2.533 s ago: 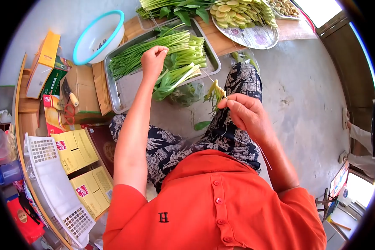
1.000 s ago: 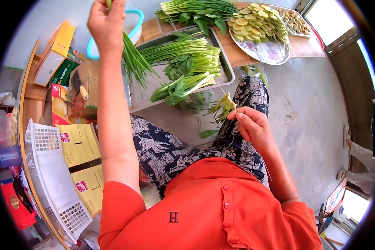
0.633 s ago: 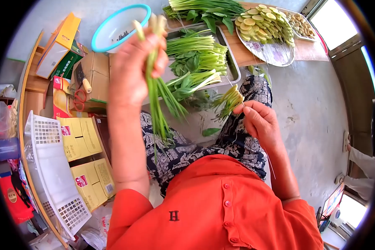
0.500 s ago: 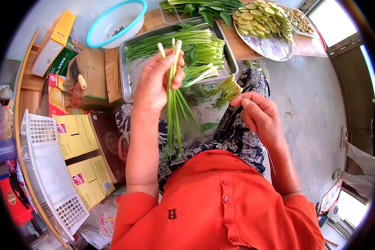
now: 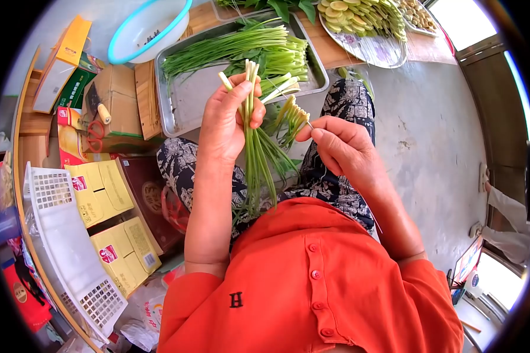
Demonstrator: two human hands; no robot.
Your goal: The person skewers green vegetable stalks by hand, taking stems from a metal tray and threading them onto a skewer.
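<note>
My left hand is closed around a loose bunch of garlic chives, pale stem ends up and green leaves hanging over my lap. My right hand pinches a thin skewer whose tail runs down past the wrist. A row of green stalks is threaded at its far end, beside the bunch with a small gap between. Beyond the hands, a metal tray holds more green stalks in piles. The skewer's tip is hard to make out among the greens.
A plate of skewered slices stands at the back right. A blue-rimmed basin is at the back left. Left of me are cardboard boxes, red scissors, a knife and a white plastic rack. Another person's legs show at far right.
My right hand has moved left, bringing the skewer with its threaded stalks closer to the bunch. My left hand keeps its hold on the garlic chives. The whole view has shifted slightly.
</note>
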